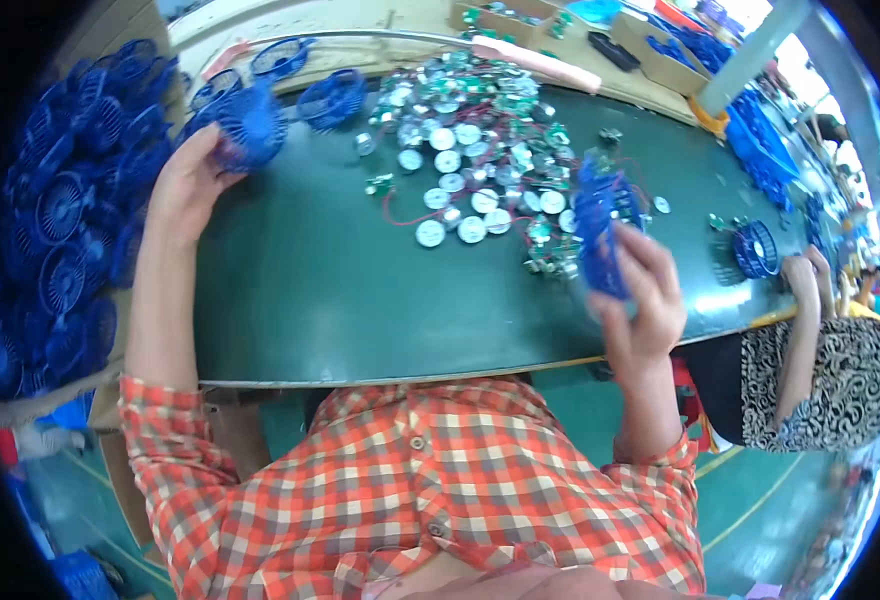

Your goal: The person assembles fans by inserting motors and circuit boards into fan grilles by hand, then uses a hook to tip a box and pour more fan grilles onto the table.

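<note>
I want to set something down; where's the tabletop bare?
Bare: the tabletop between the silvery parts pile and the near edge, left of the right hand. Crowded: beneath that pile, and the far-left corner, around the blue fan frames.

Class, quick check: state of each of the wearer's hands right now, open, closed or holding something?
Left hand: closed, holding a round blue part by its edge.
Right hand: closed, holding a ribbed blue part.

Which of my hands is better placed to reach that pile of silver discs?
Probably your right hand: it's closer to the silver discs, though holding a blue plastic part. Your left hand is farther away, with another blue part in its grasp.
</note>
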The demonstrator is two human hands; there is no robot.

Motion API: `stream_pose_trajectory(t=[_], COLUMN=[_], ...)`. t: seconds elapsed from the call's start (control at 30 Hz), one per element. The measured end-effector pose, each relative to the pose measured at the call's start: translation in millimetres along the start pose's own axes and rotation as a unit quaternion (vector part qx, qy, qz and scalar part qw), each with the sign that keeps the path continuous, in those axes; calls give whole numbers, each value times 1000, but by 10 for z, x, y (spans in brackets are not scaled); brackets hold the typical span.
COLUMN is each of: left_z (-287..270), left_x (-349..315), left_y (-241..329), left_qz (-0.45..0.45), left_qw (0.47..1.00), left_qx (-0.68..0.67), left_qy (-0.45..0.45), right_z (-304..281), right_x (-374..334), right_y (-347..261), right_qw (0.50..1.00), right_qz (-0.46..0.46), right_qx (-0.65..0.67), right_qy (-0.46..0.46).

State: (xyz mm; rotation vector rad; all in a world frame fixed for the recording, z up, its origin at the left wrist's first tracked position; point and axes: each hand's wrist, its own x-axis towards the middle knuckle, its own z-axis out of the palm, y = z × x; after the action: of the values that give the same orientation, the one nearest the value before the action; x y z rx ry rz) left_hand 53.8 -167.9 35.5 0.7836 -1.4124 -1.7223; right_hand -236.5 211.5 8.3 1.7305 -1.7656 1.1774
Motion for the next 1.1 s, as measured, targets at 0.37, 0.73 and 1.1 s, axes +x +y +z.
stream_pose_trajectory(t=[0.37, 0.73, 1.1], left_z=[754, 716, 517], left_x=[-1043, -1476, -1536], left_y=[-319, -541, -777], left_qz=[437, 400, 333], left_qw=[660, 766, 784], left_qx=[578, 491, 513], left_qy=[-199, -108, -105], right_z=[-606, -498, -91], right_x=[-21, -2, 858], right_y=[1399, 1849, 717], right_qw=[886, 888, 934], right_qz=[253, 190, 211], right_qx=[-376, -336, -194], right_qy=[-99, -249, -213])
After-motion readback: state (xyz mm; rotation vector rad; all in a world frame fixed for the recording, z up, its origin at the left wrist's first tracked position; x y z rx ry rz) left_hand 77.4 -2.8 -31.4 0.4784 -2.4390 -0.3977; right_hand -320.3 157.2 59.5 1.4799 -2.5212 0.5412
